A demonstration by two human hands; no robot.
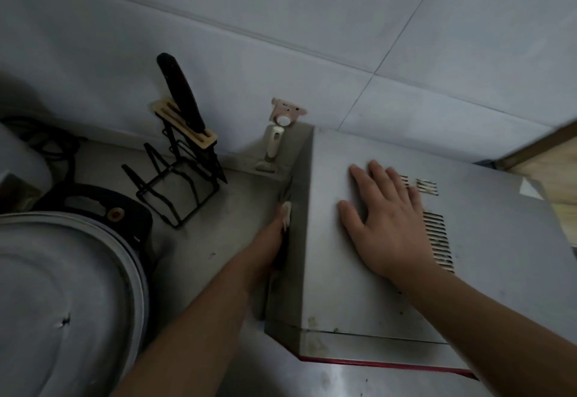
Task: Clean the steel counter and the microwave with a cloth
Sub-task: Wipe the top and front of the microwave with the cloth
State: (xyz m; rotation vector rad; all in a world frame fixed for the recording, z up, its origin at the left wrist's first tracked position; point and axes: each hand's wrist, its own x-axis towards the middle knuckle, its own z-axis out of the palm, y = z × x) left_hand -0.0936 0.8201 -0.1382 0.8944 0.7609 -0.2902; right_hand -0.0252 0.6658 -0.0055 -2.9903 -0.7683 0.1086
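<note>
The microwave (390,271) is dull silver-grey with a red strip along its front edge and rows of dark vent slots on top, and the steel counter (243,196) is a smudged grey. A black wire rack (178,184) carries a cream slotted block and a dark-handled knife (182,93), beside a black appliance (103,209) with an orange-red button. The wall (312,37) is pale grey-white tile with thin dark grout lines, and a pink hook (287,114) holds a cream-handled tool (272,146).

Left hand (271,240) grip half-hidden beside microwave (390,271)
</note>
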